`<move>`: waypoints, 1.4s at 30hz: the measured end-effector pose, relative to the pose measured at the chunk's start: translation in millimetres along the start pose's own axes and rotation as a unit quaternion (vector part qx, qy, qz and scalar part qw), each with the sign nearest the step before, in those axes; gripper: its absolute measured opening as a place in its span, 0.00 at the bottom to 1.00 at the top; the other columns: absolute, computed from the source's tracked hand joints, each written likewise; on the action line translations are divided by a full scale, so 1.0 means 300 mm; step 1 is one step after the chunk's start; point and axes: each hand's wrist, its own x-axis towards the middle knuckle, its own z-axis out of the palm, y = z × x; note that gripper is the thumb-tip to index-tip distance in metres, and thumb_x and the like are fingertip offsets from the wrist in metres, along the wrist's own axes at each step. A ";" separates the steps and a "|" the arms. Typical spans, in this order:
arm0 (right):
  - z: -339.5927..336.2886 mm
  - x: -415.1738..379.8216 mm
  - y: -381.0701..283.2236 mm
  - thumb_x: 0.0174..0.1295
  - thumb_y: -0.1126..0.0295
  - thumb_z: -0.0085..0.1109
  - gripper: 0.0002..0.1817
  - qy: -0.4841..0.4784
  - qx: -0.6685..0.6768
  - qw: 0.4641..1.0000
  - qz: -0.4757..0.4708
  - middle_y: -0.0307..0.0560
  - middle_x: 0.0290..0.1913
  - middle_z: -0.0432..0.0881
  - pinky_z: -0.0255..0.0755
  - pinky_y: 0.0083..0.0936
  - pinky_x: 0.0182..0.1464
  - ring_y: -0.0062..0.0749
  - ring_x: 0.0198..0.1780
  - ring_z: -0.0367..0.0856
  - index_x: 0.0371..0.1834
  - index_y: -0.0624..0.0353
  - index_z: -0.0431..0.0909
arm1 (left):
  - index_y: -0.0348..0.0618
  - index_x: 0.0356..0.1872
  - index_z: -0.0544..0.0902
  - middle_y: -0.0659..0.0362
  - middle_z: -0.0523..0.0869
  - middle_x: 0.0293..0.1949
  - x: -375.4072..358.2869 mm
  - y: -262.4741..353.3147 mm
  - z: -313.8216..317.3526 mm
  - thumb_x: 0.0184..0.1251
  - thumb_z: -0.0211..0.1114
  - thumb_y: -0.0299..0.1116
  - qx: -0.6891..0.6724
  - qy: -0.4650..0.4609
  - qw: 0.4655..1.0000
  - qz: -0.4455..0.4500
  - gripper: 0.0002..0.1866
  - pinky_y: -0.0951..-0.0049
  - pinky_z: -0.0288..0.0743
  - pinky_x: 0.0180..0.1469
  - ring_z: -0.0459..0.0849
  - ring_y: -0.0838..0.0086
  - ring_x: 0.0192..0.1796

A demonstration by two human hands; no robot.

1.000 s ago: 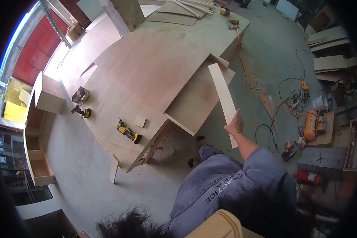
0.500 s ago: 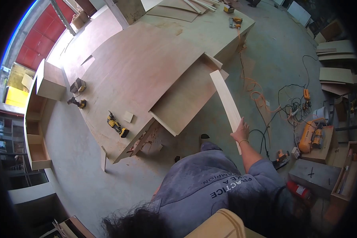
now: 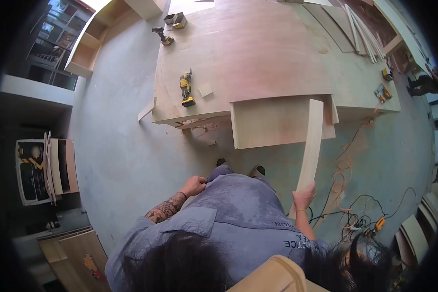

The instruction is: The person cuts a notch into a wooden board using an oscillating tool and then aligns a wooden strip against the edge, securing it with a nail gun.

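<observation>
My right hand (image 3: 304,196) grips a long, pale wooden board (image 3: 311,146) near its lower end. The board's upper end overlaps the right part of an open wooden box section (image 3: 272,121) at the worktable's front edge. My left hand (image 3: 195,185) is closed beside my left hip, against the clothing; what it holds, if anything, is hidden. On the wooden worktable (image 3: 258,58) lie a yellow and black cordless tool (image 3: 186,88), a small square wood piece (image 3: 205,90) and a black drill (image 3: 163,36).
A nailer (image 3: 382,93) rests at the table's right end, its orange hose (image 3: 343,165) trailing to the floor. Thin panels and strips (image 3: 360,31) lie at the back right. Cables (image 3: 360,214) tangle at lower right. Another person (image 3: 423,83) is at far right.
The view has swung left and the table now lies straight ahead. The board in my right hand stands more upright in view. My left hand has come into view.
</observation>
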 end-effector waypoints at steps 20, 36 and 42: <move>0.221 0.879 -1.274 0.39 0.71 0.79 0.59 -0.225 -0.222 0.891 -0.325 0.49 0.63 0.75 0.67 0.53 0.72 0.56 0.64 0.73 0.82 0.44 0.60 | 0.35 0.79 0.64 0.30 0.73 0.68 1.192 -0.153 -0.775 0.70 0.73 0.49 -0.087 0.353 0.931 -0.026 0.44 0.49 0.67 0.76 0.69 0.36 0.74; 0.504 1.138 -1.551 0.52 0.84 0.71 0.55 -0.231 -0.328 0.853 -0.335 0.63 0.79 0.59 0.51 0.64 0.84 0.62 0.86 0.52 0.83 0.36 0.56 | 0.34 0.86 0.31 0.33 0.83 0.64 1.513 -0.145 -1.134 0.58 0.82 0.52 -0.201 0.307 0.928 -0.061 0.73 0.59 0.78 0.70 0.84 0.44 0.65; 0.656 1.143 -1.562 0.51 0.71 0.80 0.62 -0.244 -0.302 0.842 -0.375 0.68 0.89 0.35 0.40 0.65 0.86 0.64 0.90 0.33 0.88 0.32 0.49 | 0.53 0.85 0.44 0.53 0.82 0.42 1.007 -0.030 -1.086 0.66 0.75 0.27 -0.442 0.283 0.850 -0.036 0.56 0.67 0.86 0.27 0.86 0.70 0.29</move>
